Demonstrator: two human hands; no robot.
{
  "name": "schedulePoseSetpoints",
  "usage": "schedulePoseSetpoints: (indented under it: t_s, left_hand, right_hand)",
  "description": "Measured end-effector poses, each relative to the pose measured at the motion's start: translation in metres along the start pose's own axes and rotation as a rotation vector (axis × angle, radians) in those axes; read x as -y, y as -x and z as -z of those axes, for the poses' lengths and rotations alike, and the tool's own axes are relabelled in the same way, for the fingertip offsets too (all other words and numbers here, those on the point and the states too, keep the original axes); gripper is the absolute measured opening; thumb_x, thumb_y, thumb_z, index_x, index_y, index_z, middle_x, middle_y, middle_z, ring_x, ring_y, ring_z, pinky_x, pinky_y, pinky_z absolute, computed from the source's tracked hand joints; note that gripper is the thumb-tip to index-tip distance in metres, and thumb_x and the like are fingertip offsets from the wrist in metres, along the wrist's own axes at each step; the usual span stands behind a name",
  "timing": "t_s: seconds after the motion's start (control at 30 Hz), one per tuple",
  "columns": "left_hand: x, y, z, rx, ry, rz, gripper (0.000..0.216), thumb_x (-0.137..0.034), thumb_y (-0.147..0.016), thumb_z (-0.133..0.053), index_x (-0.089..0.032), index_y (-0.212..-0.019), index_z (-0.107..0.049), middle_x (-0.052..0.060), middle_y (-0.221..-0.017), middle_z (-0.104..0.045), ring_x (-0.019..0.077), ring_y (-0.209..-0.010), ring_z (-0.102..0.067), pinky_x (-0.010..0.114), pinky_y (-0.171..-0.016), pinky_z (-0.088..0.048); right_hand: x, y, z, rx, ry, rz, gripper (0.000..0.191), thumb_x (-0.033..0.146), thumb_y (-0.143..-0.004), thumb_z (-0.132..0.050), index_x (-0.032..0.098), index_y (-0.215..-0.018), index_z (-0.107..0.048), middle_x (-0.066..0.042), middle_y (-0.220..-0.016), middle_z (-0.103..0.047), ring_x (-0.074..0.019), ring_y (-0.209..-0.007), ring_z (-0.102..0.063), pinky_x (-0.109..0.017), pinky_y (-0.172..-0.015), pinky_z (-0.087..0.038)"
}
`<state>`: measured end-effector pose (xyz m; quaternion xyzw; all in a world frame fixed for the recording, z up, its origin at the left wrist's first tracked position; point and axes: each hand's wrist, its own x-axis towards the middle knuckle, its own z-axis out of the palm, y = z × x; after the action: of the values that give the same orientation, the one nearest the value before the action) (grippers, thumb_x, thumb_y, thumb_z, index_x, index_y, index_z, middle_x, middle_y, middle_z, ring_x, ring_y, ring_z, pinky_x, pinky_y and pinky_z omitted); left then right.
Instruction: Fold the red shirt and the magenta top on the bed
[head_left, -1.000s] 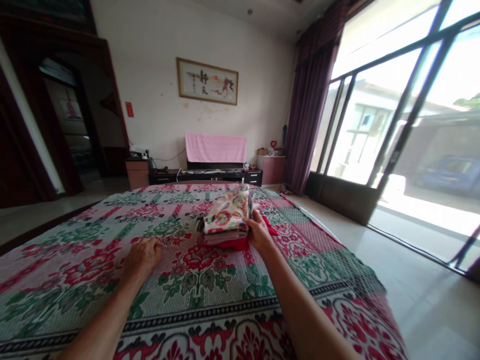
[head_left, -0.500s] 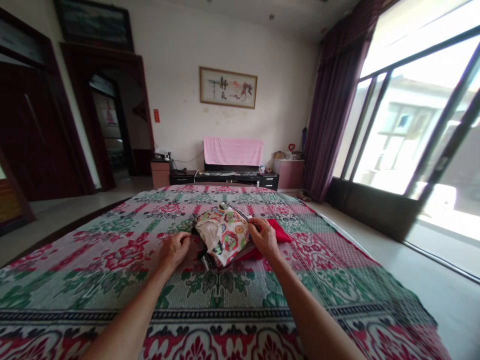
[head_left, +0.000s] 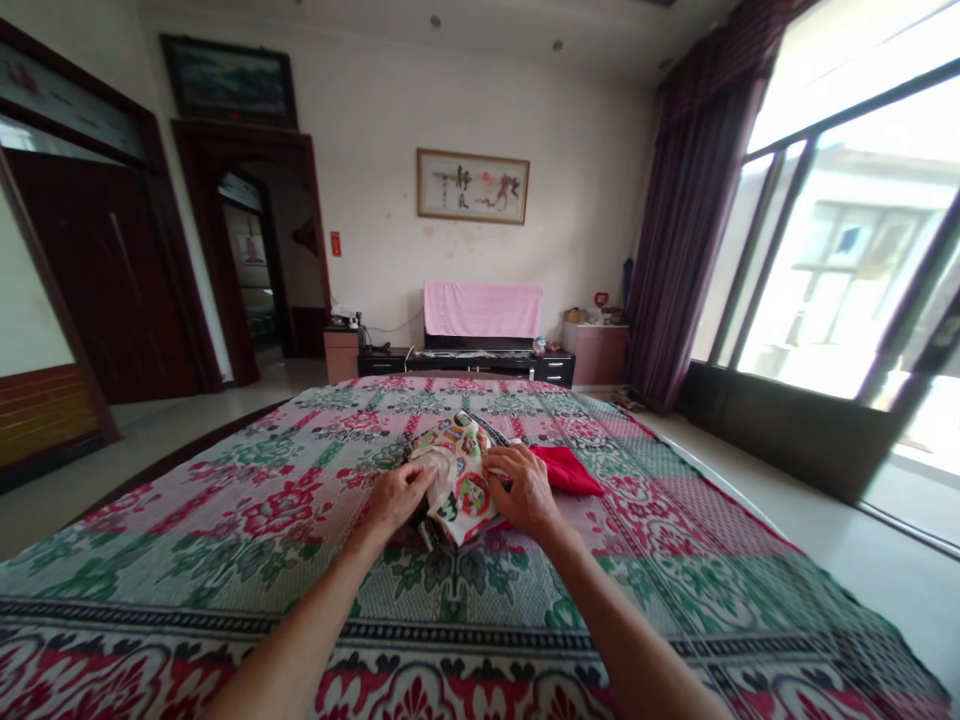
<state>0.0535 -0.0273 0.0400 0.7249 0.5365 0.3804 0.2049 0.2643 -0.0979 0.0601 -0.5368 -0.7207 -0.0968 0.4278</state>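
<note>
A crumpled printed cloth (head_left: pixel 472 492), cream with colourful round figures, lies on the bed in front of me. A plain beige part (head_left: pixel 437 470) is folded over its left side. My left hand (head_left: pixel 401 497) has its fingers closed at that beige part. On the opposite side, the curled fingers of my right hand (head_left: pixel 523 488) grip the printed cloth's edge. Black-and-white trim sticks out at the cloth's top and lower left. Beyond my right hand lies a bright red cloth (head_left: pixel 570 470), partly hidden by the hand.
A red, green and white floral blanket (head_left: pixel 277 500) covers the bed. Past its far edge stands a low black cabinet (head_left: pixel 555 369) with a pink towel (head_left: pixel 484 308) draped over something above it. A purple curtain (head_left: pixel 679 220) and large window are on the right, doorways on the left.
My left hand has moved right, from beside the cloth onto its beige part. My right hand's fingers have come further over the printed cloth. The whole view has shifted slightly.
</note>
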Motion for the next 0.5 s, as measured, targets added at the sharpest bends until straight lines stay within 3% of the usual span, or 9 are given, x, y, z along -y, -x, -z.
schedulePoseSetpoints:
  t_s: [0.13, 0.27, 0.37, 0.5]
  left_hand:
    - [0.000, -0.001, 0.000, -0.001, 0.003, 0.052, 0.026, -0.030, -0.077, -0.053, -0.014, -0.085, -0.072, 0.008, -0.084, -0.072, 0.0171, -0.075, -0.062, 0.023, -0.065, -0.039]
    - [0.004, -0.002, 0.002, -0.009, 0.031, 0.076, 0.027, -0.032, -0.077, -0.053, -0.012, -0.083, -0.072, 0.008, -0.082, -0.071, 0.0174, -0.074, -0.061, 0.022, -0.063, -0.038]
    - [0.005, -0.003, 0.003, -0.011, 0.061, 0.091, 0.027, -0.032, -0.076, -0.053, -0.012, -0.081, -0.071, 0.007, -0.078, -0.070, 0.0171, -0.073, -0.061, 0.022, -0.059, -0.037]
    - [0.007, -0.004, 0.002, 0.005, 0.103, 0.075, 0.027, -0.034, -0.075, -0.051, -0.013, -0.076, -0.069, 0.005, -0.070, -0.068, 0.0163, -0.069, -0.059, 0.021, -0.057, -0.037]
  right_hand:
    - [0.003, 0.001, 0.000, 0.020, 0.015, -0.007, 0.022, 0.015, -0.080, -0.050, 0.026, -0.088, -0.068, -0.003, -0.104, -0.068, -0.0210, -0.099, -0.052, -0.036, -0.085, -0.038]
    - [0.010, 0.000, 0.001, -0.014, 0.111, -0.021, 0.019, 0.017, -0.083, -0.049, 0.025, -0.089, -0.066, -0.005, -0.109, -0.066, -0.0244, -0.105, -0.049, -0.043, -0.089, -0.032]
    - [0.027, -0.001, 0.003, -0.019, 0.134, 0.075, 0.019, 0.017, -0.084, -0.049, 0.024, -0.090, -0.065, -0.005, -0.112, -0.064, -0.0257, -0.112, -0.046, -0.046, -0.096, -0.026]
    - [0.050, 0.001, 0.000, 0.127, 0.006, 0.225, 0.014, 0.028, -0.082, -0.056, 0.023, -0.092, -0.064, -0.003, -0.102, -0.065, -0.0201, -0.098, -0.053, -0.039, -0.093, -0.032]
